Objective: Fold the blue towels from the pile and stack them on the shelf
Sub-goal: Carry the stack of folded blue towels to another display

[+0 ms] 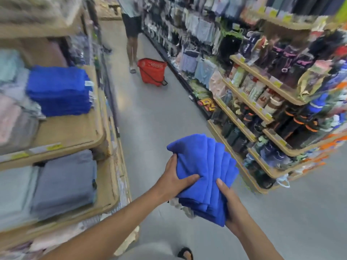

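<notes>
Both my hands hold a bundle of folded blue towels [204, 171] over the aisle floor, low in the middle of the view. My left hand [174, 180] grips its left side, thumb across the top. My right hand [232, 207] grips the near right corner from below. A neat stack of folded blue towels [60, 90] lies on the wooden shelf [75, 128] at the left, at about chest height. The view is blurred.
Grey folded cloth [63, 182] fills the lower left shelf, pale cloth lies beside the blue stack. A red shopping basket [152, 72] and a person [131, 29] stand up the aisle. Stocked shelves [272, 113] line the right side.
</notes>
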Tool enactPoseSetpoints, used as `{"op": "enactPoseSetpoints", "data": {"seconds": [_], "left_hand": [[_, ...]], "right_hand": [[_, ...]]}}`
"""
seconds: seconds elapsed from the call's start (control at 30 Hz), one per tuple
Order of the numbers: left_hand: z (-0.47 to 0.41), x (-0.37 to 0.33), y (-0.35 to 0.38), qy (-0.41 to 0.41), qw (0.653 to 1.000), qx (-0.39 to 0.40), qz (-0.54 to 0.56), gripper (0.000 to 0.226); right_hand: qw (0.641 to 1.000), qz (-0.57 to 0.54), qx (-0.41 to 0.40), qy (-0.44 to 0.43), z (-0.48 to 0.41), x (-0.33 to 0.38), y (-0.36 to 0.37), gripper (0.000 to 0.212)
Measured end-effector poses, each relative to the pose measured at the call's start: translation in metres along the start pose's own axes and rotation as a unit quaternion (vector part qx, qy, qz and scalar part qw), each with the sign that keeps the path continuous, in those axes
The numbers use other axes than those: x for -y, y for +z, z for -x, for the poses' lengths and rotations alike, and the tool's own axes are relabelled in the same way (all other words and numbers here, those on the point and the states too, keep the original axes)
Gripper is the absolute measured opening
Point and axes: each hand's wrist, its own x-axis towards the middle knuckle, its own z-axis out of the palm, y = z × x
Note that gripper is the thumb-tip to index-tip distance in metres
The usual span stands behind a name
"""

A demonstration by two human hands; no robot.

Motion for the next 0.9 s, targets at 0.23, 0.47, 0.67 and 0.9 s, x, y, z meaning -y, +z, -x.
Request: {"op": "enactPoseSetpoints", "data": {"seconds": [0.23,0.47,0.67,0.9], "left_hand": [[-0.058,-0.015,-0.050,-0.004,0.984,-0.177,-0.013,0.099],[-0.101,-0.041,-0.128,0.016,0.943,-0.330,-0.036,0.098],[-0.121,-0.074,-0.192,0.041,0.887,-0.454,-0.073,0.102],[-0.087,-0.102,-0.261,0.007,0.763,-0.639,-0.096,0.103]], "right_hand": [[0.982,0.077,0.157,0.069,-0.121,0.066,0.038,0.074],[0.946,0.125,0.280,0.105,-0.235,0.109,0.121,0.078],[0.898,0.164,0.395,0.103,-0.315,0.138,0.209,0.093],[0.815,0.164,0.527,0.177,-0.367,0.127,0.357,0.080]]}}
